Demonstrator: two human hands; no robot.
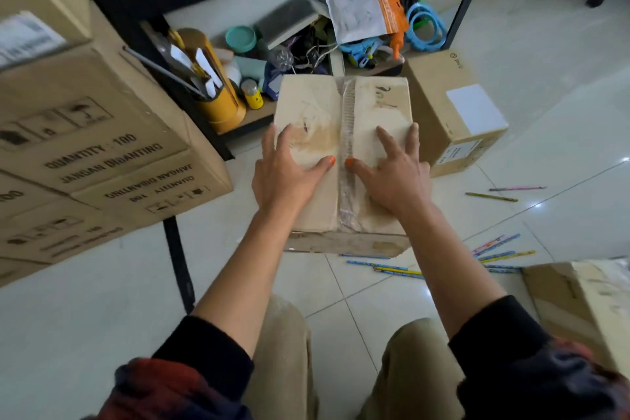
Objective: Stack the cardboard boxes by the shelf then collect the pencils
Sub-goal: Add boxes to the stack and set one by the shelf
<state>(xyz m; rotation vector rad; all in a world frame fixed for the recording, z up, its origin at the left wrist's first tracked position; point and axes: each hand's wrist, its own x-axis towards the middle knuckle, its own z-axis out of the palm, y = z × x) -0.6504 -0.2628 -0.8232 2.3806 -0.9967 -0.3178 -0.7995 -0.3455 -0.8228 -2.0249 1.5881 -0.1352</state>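
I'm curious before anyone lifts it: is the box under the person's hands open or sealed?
Sealed. The box has its top flaps closed, with clear tape along the seam; both hands lie flat on top.

A worn, stained cardboard box (344,153) with a clear tape strip along its top seam sits on the tiled floor just before the black metal shelf (191,102). A cleaner box with a white label (453,112) stands beside it on the right. Another taped box (579,300) lies at the lower right edge. Colourful pencils (388,270) lie scattered flat on the tiles, near the worn box; two more pencils (492,196) lie farther right.
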